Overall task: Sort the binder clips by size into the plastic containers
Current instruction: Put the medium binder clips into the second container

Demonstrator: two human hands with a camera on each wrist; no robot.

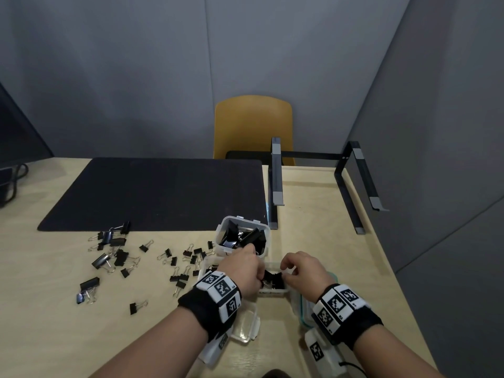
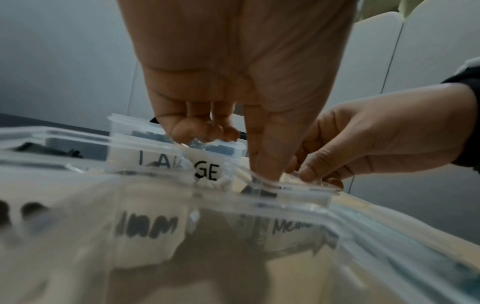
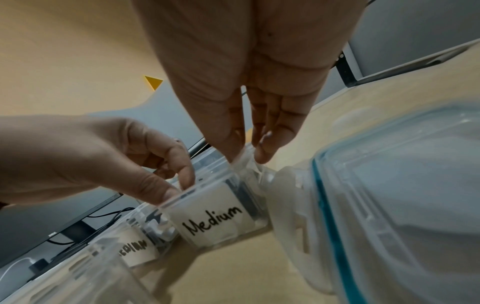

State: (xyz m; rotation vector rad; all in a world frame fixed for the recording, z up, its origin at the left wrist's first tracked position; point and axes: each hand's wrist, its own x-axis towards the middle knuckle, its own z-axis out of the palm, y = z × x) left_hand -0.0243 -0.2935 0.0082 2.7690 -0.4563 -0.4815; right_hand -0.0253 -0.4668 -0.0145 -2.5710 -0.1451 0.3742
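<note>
The clear container labelled Medium holds black binder clips and sits between my two hands. My left hand pinches its left rim with thumb and index finger. My right hand pinches the right rim between thumb and fingertips. Just behind stands the Large container, full of big black clips. The small-clip container lies mostly hidden under my left wrist. Several loose clips of mixed sizes are scattered on the table to the left.
A clear lid lies near the front edge under my left forearm, and a teal-sealed lid lies by my right wrist. A dark mat covers the far table. A black metal stand sits far right, with a yellow chair behind it.
</note>
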